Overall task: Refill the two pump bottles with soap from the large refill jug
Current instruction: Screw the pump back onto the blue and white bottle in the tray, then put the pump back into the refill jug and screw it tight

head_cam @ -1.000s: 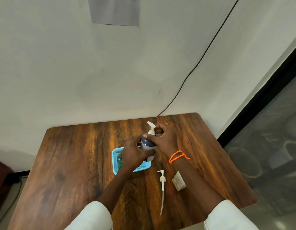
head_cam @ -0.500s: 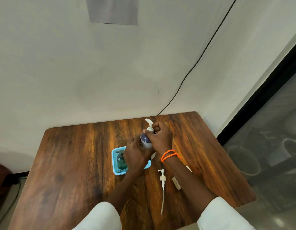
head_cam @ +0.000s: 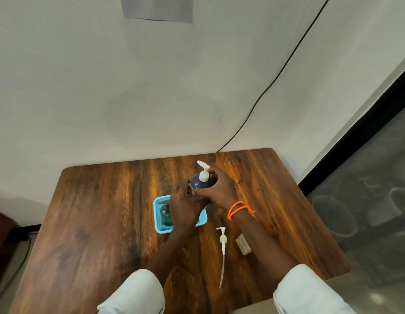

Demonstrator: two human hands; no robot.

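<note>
A dark blue pump bottle with a white pump head stands upright on the wooden table, just behind a light blue tray. My right hand, with an orange band at the wrist, is wrapped around the bottle's body from the right. My left hand is low at the bottle's left side, over the tray, with its fingers spread. A teal green bottle without a pump stands in the tray, partly hidden by my left hand. A loose white pump with a long tube lies on the table.
A small beige packet lies right of the loose pump. A black cable runs down the wall to the table's back edge. A grey sheet of paper hangs on the wall. A dark glass panel borders the table's right side.
My right hand has slid from the pump collar down onto the bottle's body. My left hand has loosened and its fingers have spread. The pump head now stands clear.
</note>
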